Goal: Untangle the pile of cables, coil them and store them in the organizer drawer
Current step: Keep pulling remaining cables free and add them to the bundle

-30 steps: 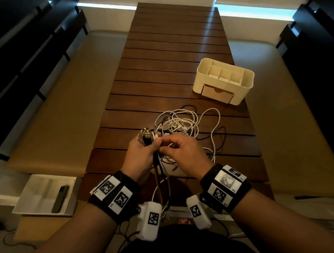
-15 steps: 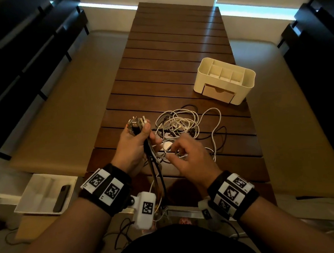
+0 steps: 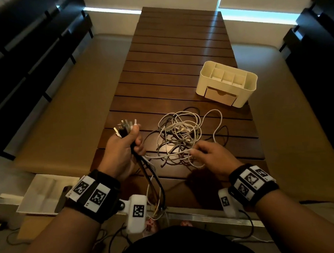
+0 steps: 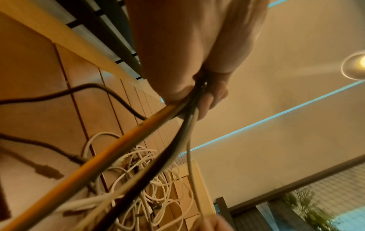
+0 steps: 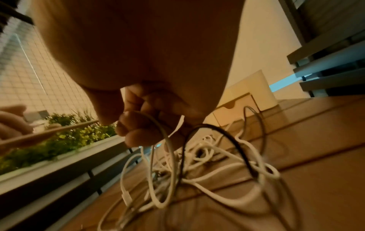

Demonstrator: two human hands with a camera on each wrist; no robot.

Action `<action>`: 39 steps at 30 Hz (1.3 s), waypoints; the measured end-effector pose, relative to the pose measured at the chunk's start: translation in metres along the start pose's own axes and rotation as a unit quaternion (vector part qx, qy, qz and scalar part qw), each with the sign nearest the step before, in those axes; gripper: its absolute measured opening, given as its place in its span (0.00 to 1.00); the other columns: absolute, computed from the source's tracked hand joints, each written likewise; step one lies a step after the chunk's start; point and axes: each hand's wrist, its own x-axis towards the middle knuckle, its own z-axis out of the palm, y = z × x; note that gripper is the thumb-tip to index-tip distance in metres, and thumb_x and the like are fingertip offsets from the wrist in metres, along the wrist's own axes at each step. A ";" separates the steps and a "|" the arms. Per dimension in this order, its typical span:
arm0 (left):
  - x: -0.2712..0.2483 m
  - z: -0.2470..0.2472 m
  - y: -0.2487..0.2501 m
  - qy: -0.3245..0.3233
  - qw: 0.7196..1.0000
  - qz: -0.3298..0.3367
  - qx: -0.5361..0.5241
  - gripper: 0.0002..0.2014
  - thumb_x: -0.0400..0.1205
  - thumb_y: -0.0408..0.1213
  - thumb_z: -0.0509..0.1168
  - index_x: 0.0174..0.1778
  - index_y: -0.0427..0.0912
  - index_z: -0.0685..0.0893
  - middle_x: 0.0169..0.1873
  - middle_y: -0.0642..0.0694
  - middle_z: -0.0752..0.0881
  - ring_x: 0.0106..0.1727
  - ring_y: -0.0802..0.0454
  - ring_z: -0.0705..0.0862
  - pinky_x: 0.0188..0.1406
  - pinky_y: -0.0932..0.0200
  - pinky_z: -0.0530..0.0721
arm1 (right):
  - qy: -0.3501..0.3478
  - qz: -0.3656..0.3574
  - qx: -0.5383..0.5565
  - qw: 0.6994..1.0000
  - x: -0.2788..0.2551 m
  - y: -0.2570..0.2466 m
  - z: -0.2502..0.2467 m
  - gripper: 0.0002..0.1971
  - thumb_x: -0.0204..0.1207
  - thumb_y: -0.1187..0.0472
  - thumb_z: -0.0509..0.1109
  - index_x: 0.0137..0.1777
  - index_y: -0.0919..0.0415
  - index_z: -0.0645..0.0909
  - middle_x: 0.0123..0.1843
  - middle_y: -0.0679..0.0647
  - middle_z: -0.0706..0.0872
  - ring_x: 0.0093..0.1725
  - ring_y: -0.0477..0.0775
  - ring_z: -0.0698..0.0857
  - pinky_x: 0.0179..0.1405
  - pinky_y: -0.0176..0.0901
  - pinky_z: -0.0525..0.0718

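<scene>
On the near end of the slatted wooden table [image 3: 169, 66] lies the cable pile [image 3: 180, 137], mostly white leads with a few dark ones looped through, loose and tangled. Left hand [image 3: 122, 149] is raised just left of the pile, fingers curled tight round a bundle of cable ends [image 3: 125, 127]; plugs fan out above the fist, and the gripped strands, black, white and one orange-tan, run down from under the hand toward the table's near edge. Left wrist view confirms it: fingers wrapped around several strands [image 4: 171, 125] with the pile on the table behind. Right hand [image 3: 210, 157] sits at the near right side of the pile, fingers bent, pinching a white cable [image 3: 170, 155] that stretches across to the left hand. Right wrist view shows thumb and fingertips [image 5: 136, 125] hooked on a white loop, more white and black loops hanging below onto the table.

Cream organizer [image 3: 227, 81] stands farther back on the right, well apart from the pile, compartments on top, its tan drawer [image 3: 220, 96] closed. Off the table at lower left, a white tray [image 3: 41, 196] holds a dark flat object; cannot tell what it is.
</scene>
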 end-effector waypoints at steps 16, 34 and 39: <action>-0.021 0.030 0.013 -0.188 0.909 0.026 0.370 0.03 0.82 0.29 0.71 0.43 0.36 0.85 0.19 0.57 0.78 0.20 0.64 0.73 0.23 0.68 0.71 | 0.061 -0.165 0.032 0.984 -0.001 -0.074 0.002 0.04 0.81 0.57 0.74 0.49 0.57 0.88 0.38 0.51 0.87 0.36 0.50 0.84 0.39 0.53 0.84; -0.017 0.006 0.025 -0.097 0.915 0.019 0.391 0.10 0.80 0.34 0.74 0.37 0.38 0.81 0.19 0.55 0.75 0.20 0.60 0.70 0.22 0.65 0.71 | -0.002 -0.091 -0.090 0.992 0.010 -0.069 -0.043 0.04 0.79 0.55 0.75 0.46 0.52 0.90 0.37 0.41 0.87 0.36 0.35 0.84 0.37 0.34 0.78; -0.016 0.018 0.017 -0.063 0.935 0.058 0.345 0.11 0.82 0.32 0.73 0.36 0.43 0.79 0.22 0.50 0.76 0.22 0.55 0.72 0.21 0.63 0.74 | -0.060 -0.092 -0.126 0.986 0.013 -0.079 -0.027 0.06 0.80 0.50 0.74 0.49 0.49 0.90 0.46 0.44 0.88 0.44 0.40 0.86 0.44 0.39 0.84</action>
